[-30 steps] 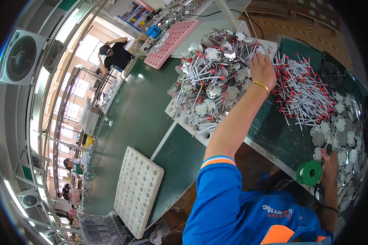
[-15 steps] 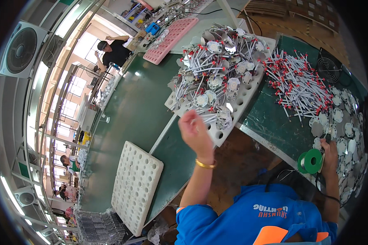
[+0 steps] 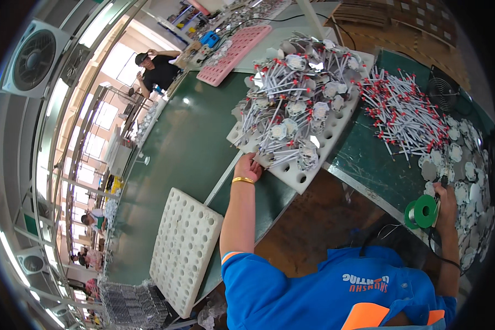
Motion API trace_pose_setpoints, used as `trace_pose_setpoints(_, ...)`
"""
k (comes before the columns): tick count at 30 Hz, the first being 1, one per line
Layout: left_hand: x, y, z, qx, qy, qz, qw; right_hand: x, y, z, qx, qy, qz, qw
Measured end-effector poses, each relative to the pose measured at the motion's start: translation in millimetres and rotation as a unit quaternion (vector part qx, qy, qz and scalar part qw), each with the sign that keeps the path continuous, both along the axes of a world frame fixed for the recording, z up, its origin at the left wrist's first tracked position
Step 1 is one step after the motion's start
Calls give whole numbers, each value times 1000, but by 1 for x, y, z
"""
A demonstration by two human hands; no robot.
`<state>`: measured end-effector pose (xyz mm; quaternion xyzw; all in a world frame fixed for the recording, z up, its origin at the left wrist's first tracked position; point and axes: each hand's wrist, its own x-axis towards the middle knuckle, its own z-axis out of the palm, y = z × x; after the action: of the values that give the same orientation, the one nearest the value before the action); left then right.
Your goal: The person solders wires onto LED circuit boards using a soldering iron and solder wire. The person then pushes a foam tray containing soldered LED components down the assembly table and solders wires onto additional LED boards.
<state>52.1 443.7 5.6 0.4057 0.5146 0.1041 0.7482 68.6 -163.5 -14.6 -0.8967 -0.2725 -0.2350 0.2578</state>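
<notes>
My left hand [image 3: 248, 168] is closed at the near left edge of a white tray with round holes [image 3: 328, 133], its fingers curled at the rim. A heap of round LED lamp boards with white wires [image 3: 291, 104] covers most of this tray. My right hand [image 3: 446, 204] is wrapped round a soldering iron [image 3: 444, 180], its grip mostly hidden. Beside that hand sits a green spool of solder wire [image 3: 422, 211]. Loose round boards [image 3: 467, 176] lie around and beyond the right hand. Farther up is a pile of white wires with red ends [image 3: 404, 113].
A second white holed tray [image 3: 186, 250] lies at the left on the green table [image 3: 165, 159]. A pink holed tray [image 3: 234, 55] is farther back. A small black fan [image 3: 443, 91] stands at the right. A black-clad person [image 3: 158, 71] is across the table.
My left hand has come down and left, from raised in front of the heap to the tray's edge, and its fingers have closed. My right hand stays almost in place with the soldering iron.
</notes>
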Motion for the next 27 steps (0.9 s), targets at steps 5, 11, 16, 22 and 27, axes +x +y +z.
trace_pose_setpoints(5, 10, 5, 5, -15, 21, -32, 999, -2, 0, 5, -15, 15, -8, 1000)
trace_pose_setpoints(11, 17, -14, 8, 23, -37, 18, 999, 3, 2, 13, -20, 12, 16, 1000)
trace_pose_setpoints(16, 24, -20, 1, 45, -114, -11, 992, 1, 0, 19, -24, -3, 38, 999)
trace_pose_setpoints(22, 34, -14, -5, 90, -134, 7, 987, 2, 0, 17, -24, -15, 35, 999)
trace_pose_setpoints(27, 29, -4, -12, 120, -180, 54, 975, 2, -1, 13, -24, -9, 31, 999)
